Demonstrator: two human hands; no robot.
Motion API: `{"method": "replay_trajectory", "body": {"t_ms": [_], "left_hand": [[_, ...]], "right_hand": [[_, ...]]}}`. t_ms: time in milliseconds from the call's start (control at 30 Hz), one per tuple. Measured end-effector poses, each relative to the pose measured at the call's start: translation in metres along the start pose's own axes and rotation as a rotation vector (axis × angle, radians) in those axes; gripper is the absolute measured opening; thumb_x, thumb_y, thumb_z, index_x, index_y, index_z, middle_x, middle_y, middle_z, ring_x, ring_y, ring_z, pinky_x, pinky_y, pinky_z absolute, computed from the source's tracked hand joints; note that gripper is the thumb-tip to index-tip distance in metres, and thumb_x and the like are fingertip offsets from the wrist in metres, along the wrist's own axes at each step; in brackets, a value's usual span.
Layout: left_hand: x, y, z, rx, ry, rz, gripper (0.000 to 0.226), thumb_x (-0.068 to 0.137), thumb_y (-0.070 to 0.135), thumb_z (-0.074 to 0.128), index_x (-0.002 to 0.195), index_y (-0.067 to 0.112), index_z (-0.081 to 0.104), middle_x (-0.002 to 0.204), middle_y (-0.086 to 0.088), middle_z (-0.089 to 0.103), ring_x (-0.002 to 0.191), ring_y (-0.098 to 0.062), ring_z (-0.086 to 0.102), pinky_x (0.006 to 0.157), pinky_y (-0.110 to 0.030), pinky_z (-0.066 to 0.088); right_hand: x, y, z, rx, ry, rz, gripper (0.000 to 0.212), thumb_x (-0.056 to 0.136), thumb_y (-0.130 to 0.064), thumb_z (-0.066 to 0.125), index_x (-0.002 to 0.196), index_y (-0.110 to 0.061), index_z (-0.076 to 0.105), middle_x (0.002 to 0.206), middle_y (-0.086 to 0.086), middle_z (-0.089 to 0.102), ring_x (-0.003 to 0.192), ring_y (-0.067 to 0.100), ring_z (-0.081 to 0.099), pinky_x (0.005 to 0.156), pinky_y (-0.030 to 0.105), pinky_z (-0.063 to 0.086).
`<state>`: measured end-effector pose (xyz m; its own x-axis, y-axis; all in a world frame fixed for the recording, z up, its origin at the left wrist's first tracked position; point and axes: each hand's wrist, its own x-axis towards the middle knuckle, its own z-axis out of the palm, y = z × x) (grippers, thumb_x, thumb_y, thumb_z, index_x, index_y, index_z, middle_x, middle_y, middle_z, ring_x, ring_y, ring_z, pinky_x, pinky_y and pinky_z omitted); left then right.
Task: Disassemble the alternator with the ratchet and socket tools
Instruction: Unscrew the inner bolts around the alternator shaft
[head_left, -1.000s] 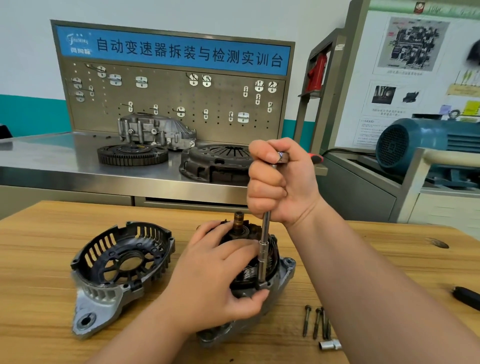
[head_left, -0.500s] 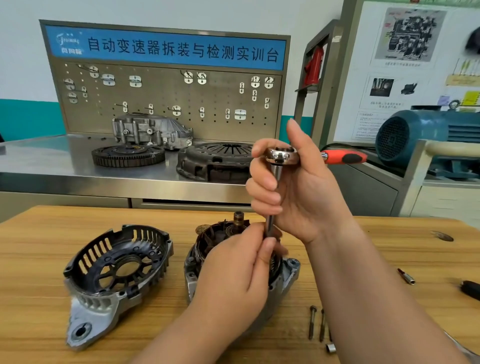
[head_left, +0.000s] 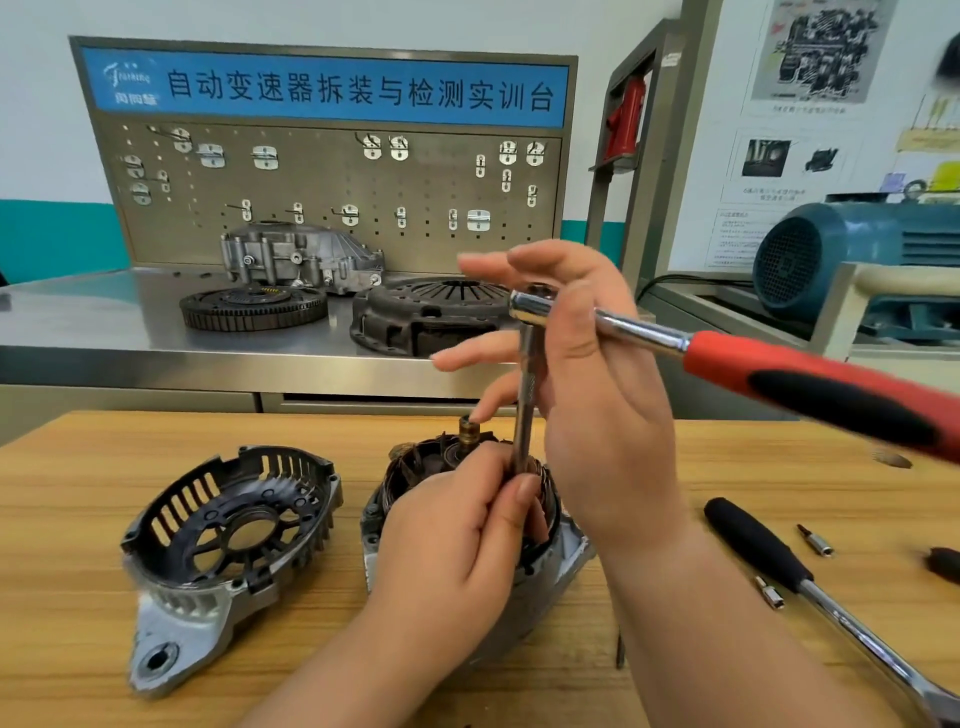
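Background: a steel bench (head_left: 104, 322) is seen across the upper half of the frame, backed by a pegboard (head_left: 322, 197) under a blue sign. A gearbox housing (head_left: 301, 257), a toothed flywheel (head_left: 253, 309) and a clutch cover (head_left: 415, 317) are set on it. A blue electric motor (head_left: 831, 254) is seen at upper right.
Surface: a wooden table (head_left: 78, 519) is spread across the lower half.
Alternator (head_left: 566, 551): stood at lower centre on the table, copper windings exposed, shaft pointed up, partly hidden by the left hand.
End cover (head_left: 228, 530): laid open side up at lower left, just beside the alternator, not touching it.
Ratchet (head_left: 530, 304): held at frame centre above the alternator; its red and black handle is stretched to the right edge and blurred.
Extension bar (head_left: 527, 405): hung upright from the ratchet head down to the alternator's top.
Left hand (head_left: 457, 540): the bar's lower end is pinched between thumb and fingers.
Right hand (head_left: 597, 395): fingers are spread, nearly straight, pointed left; the ratchet's neck is laid across the palm.
Lower right: a black-handled tool (head_left: 758, 551) and two small bits (head_left: 815, 540) are laid on the table.
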<state>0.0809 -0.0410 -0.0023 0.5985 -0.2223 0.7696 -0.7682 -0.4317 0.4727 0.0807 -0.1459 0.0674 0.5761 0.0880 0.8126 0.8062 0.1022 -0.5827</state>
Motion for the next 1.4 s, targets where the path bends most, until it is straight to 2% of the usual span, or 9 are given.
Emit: {"method": "replay_trajectory", "body": {"t_ms": [267,500,600,800,900,1100,1200,1300,1400], "left_hand": [[0.000,-0.004,-0.001,-0.002,-0.041,0.029,0.028,0.094,0.040,0.033,0.080,0.026,0.054,0.071,0.024,0.062,0.060,0.008,0.055,0.055,-0.012,0.037],[-0.001,-0.006,0.000,-0.031,-0.034,-0.022,0.035,0.092,0.043,0.037,0.083,0.022,0.062,0.071,0.014,0.066,0.059,0.000,0.059,0.054,-0.020,0.045],[-0.001,-0.006,0.000,-0.023,-0.033,-0.014,0.035,0.092,0.044,0.036,0.083,0.021,0.062,0.071,0.014,0.065,0.058,-0.001,0.059,0.053,-0.024,0.046],[-0.001,-0.005,-0.003,-0.077,-0.046,0.003,0.032,0.096,0.041,0.032,0.085,0.025,0.058,0.074,0.015,0.068,0.063,-0.001,0.061,0.057,-0.030,0.049],[0.000,-0.005,-0.004,-0.079,-0.082,-0.003,0.032,0.094,0.042,0.034,0.086,0.023,0.059,0.074,0.015,0.068,0.063,0.000,0.060,0.057,-0.028,0.048],[-0.001,-0.007,-0.003,-0.077,-0.069,-0.042,0.038,0.091,0.046,0.035,0.088,0.019,0.062,0.072,0.018,0.065,0.064,-0.001,0.061,0.058,-0.029,0.049],[-0.002,-0.007,-0.001,-0.017,-0.037,-0.001,0.038,0.093,0.044,0.033,0.087,0.018,0.061,0.072,0.015,0.063,0.060,-0.002,0.057,0.053,-0.026,0.045],[-0.004,-0.007,-0.001,0.005,-0.022,0.023,0.039,0.096,0.044,0.030,0.082,0.019,0.057,0.072,0.012,0.064,0.060,-0.002,0.058,0.052,-0.032,0.047],[-0.003,-0.006,-0.003,-0.032,-0.033,0.037,0.035,0.097,0.039,0.031,0.081,0.022,0.056,0.072,0.012,0.064,0.063,-0.003,0.060,0.057,-0.033,0.048]], "right_hand": [[0.005,0.002,0.002,0.659,-0.111,0.348,0.049,0.094,-0.050,0.027,0.102,-0.013,0.058,0.102,0.007,0.074,0.069,0.021,0.072,0.047,0.022,0.050],[0.003,0.003,-0.005,-0.135,0.054,-0.180,0.016,0.096,-0.031,0.047,0.104,-0.027,0.061,0.109,0.000,0.066,0.089,0.023,0.069,0.065,0.032,0.055],[-0.001,0.003,-0.011,-0.338,-0.006,-0.088,0.018,0.095,-0.035,0.046,0.103,-0.031,0.061,0.107,-0.010,0.063,0.097,0.029,0.067,0.073,0.042,0.057],[0.006,0.006,-0.005,0.540,-0.085,0.285,0.049,0.096,-0.047,0.026,0.116,-0.016,0.058,0.111,0.003,0.072,0.069,0.023,0.071,0.052,0.026,0.050],[0.007,0.009,-0.008,0.643,-0.142,0.361,0.057,0.094,-0.054,0.023,0.116,-0.016,0.059,0.101,0.007,0.074,0.067,0.021,0.071,0.050,0.024,0.049],[0.008,0.004,-0.007,-0.068,0.050,-0.158,0.021,0.097,-0.030,0.048,0.108,-0.026,0.066,0.109,-0.003,0.069,0.084,0.020,0.069,0.060,0.033,0.055],[0.031,-0.005,-0.008,-0.356,-0.111,0.118,0.039,0.099,-0.012,0.048,0.071,-0.027,0.071,0.081,0.002,0.069,0.067,0.002,0.068,0.058,0.019,0.052],[0.016,-0.001,0.001,-0.065,-0.042,-0.016,0.021,0.100,-0.027,0.043,0.103,-0.026,0.063,0.113,-0.005,0.065,0.072,0.010,0.070,0.051,0.027,0.054],[0.000,0.003,-0.001,0.433,-0.075,0.126,0.038,0.095,-0.044,0.034,0.114,-0.020,0.057,0.114,0.001,0.069,0.067,0.022,0.070,0.048,0.026,0.051]]}}
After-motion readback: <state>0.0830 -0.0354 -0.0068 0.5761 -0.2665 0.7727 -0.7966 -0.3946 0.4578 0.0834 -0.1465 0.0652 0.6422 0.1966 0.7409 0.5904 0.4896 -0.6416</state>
